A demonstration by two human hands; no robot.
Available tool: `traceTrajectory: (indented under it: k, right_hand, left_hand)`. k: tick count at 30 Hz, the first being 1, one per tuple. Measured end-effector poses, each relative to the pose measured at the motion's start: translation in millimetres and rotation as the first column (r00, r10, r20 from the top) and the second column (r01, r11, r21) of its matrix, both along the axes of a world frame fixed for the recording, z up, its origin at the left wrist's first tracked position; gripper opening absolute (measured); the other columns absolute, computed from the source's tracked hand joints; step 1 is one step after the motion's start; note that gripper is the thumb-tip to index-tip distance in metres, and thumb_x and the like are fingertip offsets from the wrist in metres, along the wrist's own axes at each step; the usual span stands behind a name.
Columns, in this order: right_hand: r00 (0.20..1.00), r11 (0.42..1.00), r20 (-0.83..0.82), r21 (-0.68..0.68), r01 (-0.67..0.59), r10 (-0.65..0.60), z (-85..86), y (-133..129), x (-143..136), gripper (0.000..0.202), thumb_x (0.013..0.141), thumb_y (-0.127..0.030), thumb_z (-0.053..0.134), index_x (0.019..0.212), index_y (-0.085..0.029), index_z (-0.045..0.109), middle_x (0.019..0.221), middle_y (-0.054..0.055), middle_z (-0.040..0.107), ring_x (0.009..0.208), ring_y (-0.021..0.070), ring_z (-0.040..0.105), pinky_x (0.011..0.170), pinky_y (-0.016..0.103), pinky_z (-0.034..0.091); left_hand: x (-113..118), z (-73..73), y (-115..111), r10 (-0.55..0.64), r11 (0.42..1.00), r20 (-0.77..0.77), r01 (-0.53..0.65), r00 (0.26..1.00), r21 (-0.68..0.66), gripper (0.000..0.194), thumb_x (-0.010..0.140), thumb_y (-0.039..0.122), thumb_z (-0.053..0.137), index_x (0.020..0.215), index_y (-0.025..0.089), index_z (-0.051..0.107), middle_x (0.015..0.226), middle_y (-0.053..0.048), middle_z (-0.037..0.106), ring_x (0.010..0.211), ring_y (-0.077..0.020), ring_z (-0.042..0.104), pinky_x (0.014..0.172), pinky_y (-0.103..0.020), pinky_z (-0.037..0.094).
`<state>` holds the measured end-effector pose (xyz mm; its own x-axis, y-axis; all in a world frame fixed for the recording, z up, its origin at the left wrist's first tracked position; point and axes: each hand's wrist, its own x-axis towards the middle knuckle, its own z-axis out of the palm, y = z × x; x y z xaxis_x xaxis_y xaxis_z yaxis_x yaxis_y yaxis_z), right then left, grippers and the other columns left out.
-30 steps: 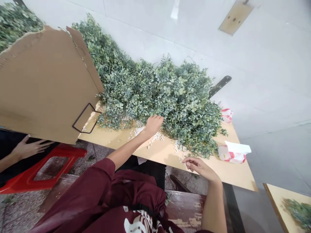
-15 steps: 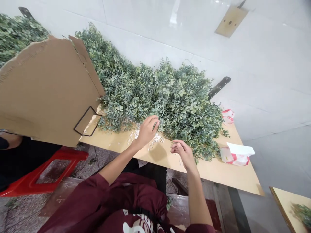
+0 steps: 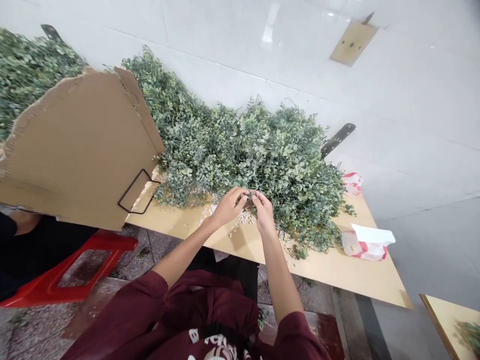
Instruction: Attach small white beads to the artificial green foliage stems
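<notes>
My left hand (image 3: pixel 229 206) and my right hand (image 3: pixel 263 210) meet fingertip to fingertip at the front of a large heap of artificial green leaf sprigs (image 3: pixel 225 145). Between their pinched fingers shows a bit of a green sprig (image 3: pixel 250 194), mostly covered by the fingers. Under and around the hands, small white pieces (image 3: pixel 245 218) lie scattered on the wooden table (image 3: pixel 195 227). A small loose sprig (image 3: pixel 298 251) lies near the front edge, right of my right forearm.
A tall cardboard sheet (image 3: pixel 82 145) stands at the left, with a black wire frame (image 3: pixel 137 192) beside it. Past it are a person's arm (image 3: pixel 24 220) and a red stool (image 3: pixel 75 270). Red-and-white plastic bags (image 3: pixel 362 247) lie at the right end. A white wall rises behind.
My right hand has moved left and up from the table's front to meet my left hand at the sprig. A small sprig now lies near where my right hand was.
</notes>
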<state>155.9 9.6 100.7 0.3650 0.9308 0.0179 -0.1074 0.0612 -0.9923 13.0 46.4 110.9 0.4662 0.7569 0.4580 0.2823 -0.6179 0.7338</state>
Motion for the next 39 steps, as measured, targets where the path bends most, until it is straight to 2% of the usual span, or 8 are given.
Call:
traceTrajectory:
  k: [8, 18, 21, 24, 29, 31, 35, 39]
  right_hand:
    - [0.994, 0.999, 0.096, -0.03, -0.044, 0.046, -2.7, -11.4, 1.2, 0.03, 0.081, -0.044, 0.057, 0.095, -0.018, 0.066, 0.061, -0.003, 0.049, 0.05, 0.0109, 0.039, 0.045, 0.025, 0.034]
    - [0.995, 0.995, -0.005, -0.022, -0.096, 0.096, -7.4, -45.0, 0.7, 0.025, 0.081, -0.039, 0.061, 0.089, -0.018, 0.072, 0.056, -0.003, 0.048, 0.047, 0.0095, 0.041, 0.046, 0.025, 0.033]
    - [0.986, 0.988, -0.086, -0.037, -0.15, 0.146, -11.1, -70.2, -0.9, 0.024, 0.082, -0.039, 0.063, 0.088, -0.018, 0.072, 0.057, -0.003, 0.05, 0.049, 0.0098, 0.044, 0.048, 0.025, 0.036]
    - [0.982, 0.998, -0.181, -0.042, -0.057, 0.048, -22.5, -99.6, -1.7, 0.022, 0.083, -0.038, 0.063, 0.09, -0.018, 0.07, 0.055, -0.004, 0.047, 0.047, 0.0094, 0.043, 0.048, 0.025, 0.036]
    - [0.98, 0.98, -0.091, -0.11, 0.169, -0.179, -46.6, -137.4, -8.5, 0.023, 0.086, -0.039, 0.058, 0.094, -0.02, 0.067, 0.061, -0.002, 0.051, 0.053, 0.0118, 0.047, 0.05, 0.025, 0.04]
    - [0.985, 0.973, -0.001, -0.152, 0.172, -0.174, -52.5, -144.4, -11.0, 0.024, 0.086, -0.04, 0.057, 0.094, -0.019, 0.067, 0.065, 0.0, 0.055, 0.056, 0.0133, 0.049, 0.053, 0.026, 0.043]
    - [0.975, 0.97, 0.211, -0.214, 0.113, -0.067, -53.5, -148.3, -6.1, 0.028, 0.087, -0.042, 0.055, 0.096, -0.019, 0.068, 0.067, 0.002, 0.059, 0.059, 0.0159, 0.052, 0.06, 0.03, 0.046]
    - [0.918, 0.965, 0.375, -0.261, -0.027, 0.127, -46.7, -149.5, 2.0, 0.026, 0.088, -0.041, 0.054, 0.093, -0.02, 0.07, 0.072, 0.003, 0.062, 0.064, 0.0172, 0.055, 0.064, 0.03, 0.046]
  left_hand:
    - [29.9, 22.3, 44.7, -0.098, 0.981, -0.221, 0.056, 0.97, -0.187, 0.043, 0.09, 0.044, 0.045, 0.069, 0.014, 0.068, 0.068, -0.004, 0.063, 0.069, -0.0167, 0.057, 0.066, -0.026, 0.04]
    - [36.5, 24.0, 62.7, 0.03, 0.991, -0.032, -0.034, 0.999, -0.132, 0.033, 0.091, 0.032, 0.048, 0.078, 0.014, 0.073, 0.074, -0.003, 0.065, 0.067, -0.015, 0.056, 0.069, -0.025, 0.041]
    - [18.0, 30.5, 44.1, 0.042, 0.998, -0.065, -0.046, 0.997, -0.054, 0.039, 0.096, 0.036, 0.042, 0.077, 0.014, 0.069, 0.07, -0.004, 0.061, 0.069, -0.0161, 0.055, 0.07, -0.026, 0.041]
    - [-2.6, 29.2, -1.7, 0.098, 0.994, -0.002, -0.098, 0.995, -0.057, 0.037, 0.099, 0.035, 0.036, 0.103, 0.017, 0.068, 0.093, -0.007, 0.066, 0.086, -0.0176, 0.059, 0.081, -0.028, 0.044]
    - [-11.7, -4.0, -92.6, -0.276, 0.899, -0.006, 0.256, 0.961, -0.355, 0.035, 0.092, 0.039, 0.051, 0.121, 0.022, 0.062, 0.116, -0.007, 0.065, 0.104, -0.0198, 0.061, 0.092, -0.028, 0.046]
    - [-8.1, -22.6, -114.2, -0.279, 0.849, 0.037, 0.264, 0.96, -0.459, 0.031, 0.089, 0.04, 0.056, 0.112, 0.023, 0.066, 0.11, -0.006, 0.068, 0.1, -0.02, 0.062, 0.089, -0.028, 0.047]
    - [-8.7, -51.6, -123.3, -0.139, 0.716, 0.147, 0.202, 0.979, -0.668, 0.029, 0.091, 0.042, 0.052, 0.097, 0.019, 0.069, 0.086, -0.003, 0.071, 0.078, -0.0165, 0.064, 0.073, -0.026, 0.05]
    - [-25.0, -57.9, -113.0, -0.061, 0.636, 0.178, 0.175, 0.982, -0.752, 0.035, 0.089, 0.046, 0.053, 0.089, 0.016, 0.07, 0.083, -0.004, 0.071, 0.075, -0.0168, 0.065, 0.07, -0.026, 0.049]
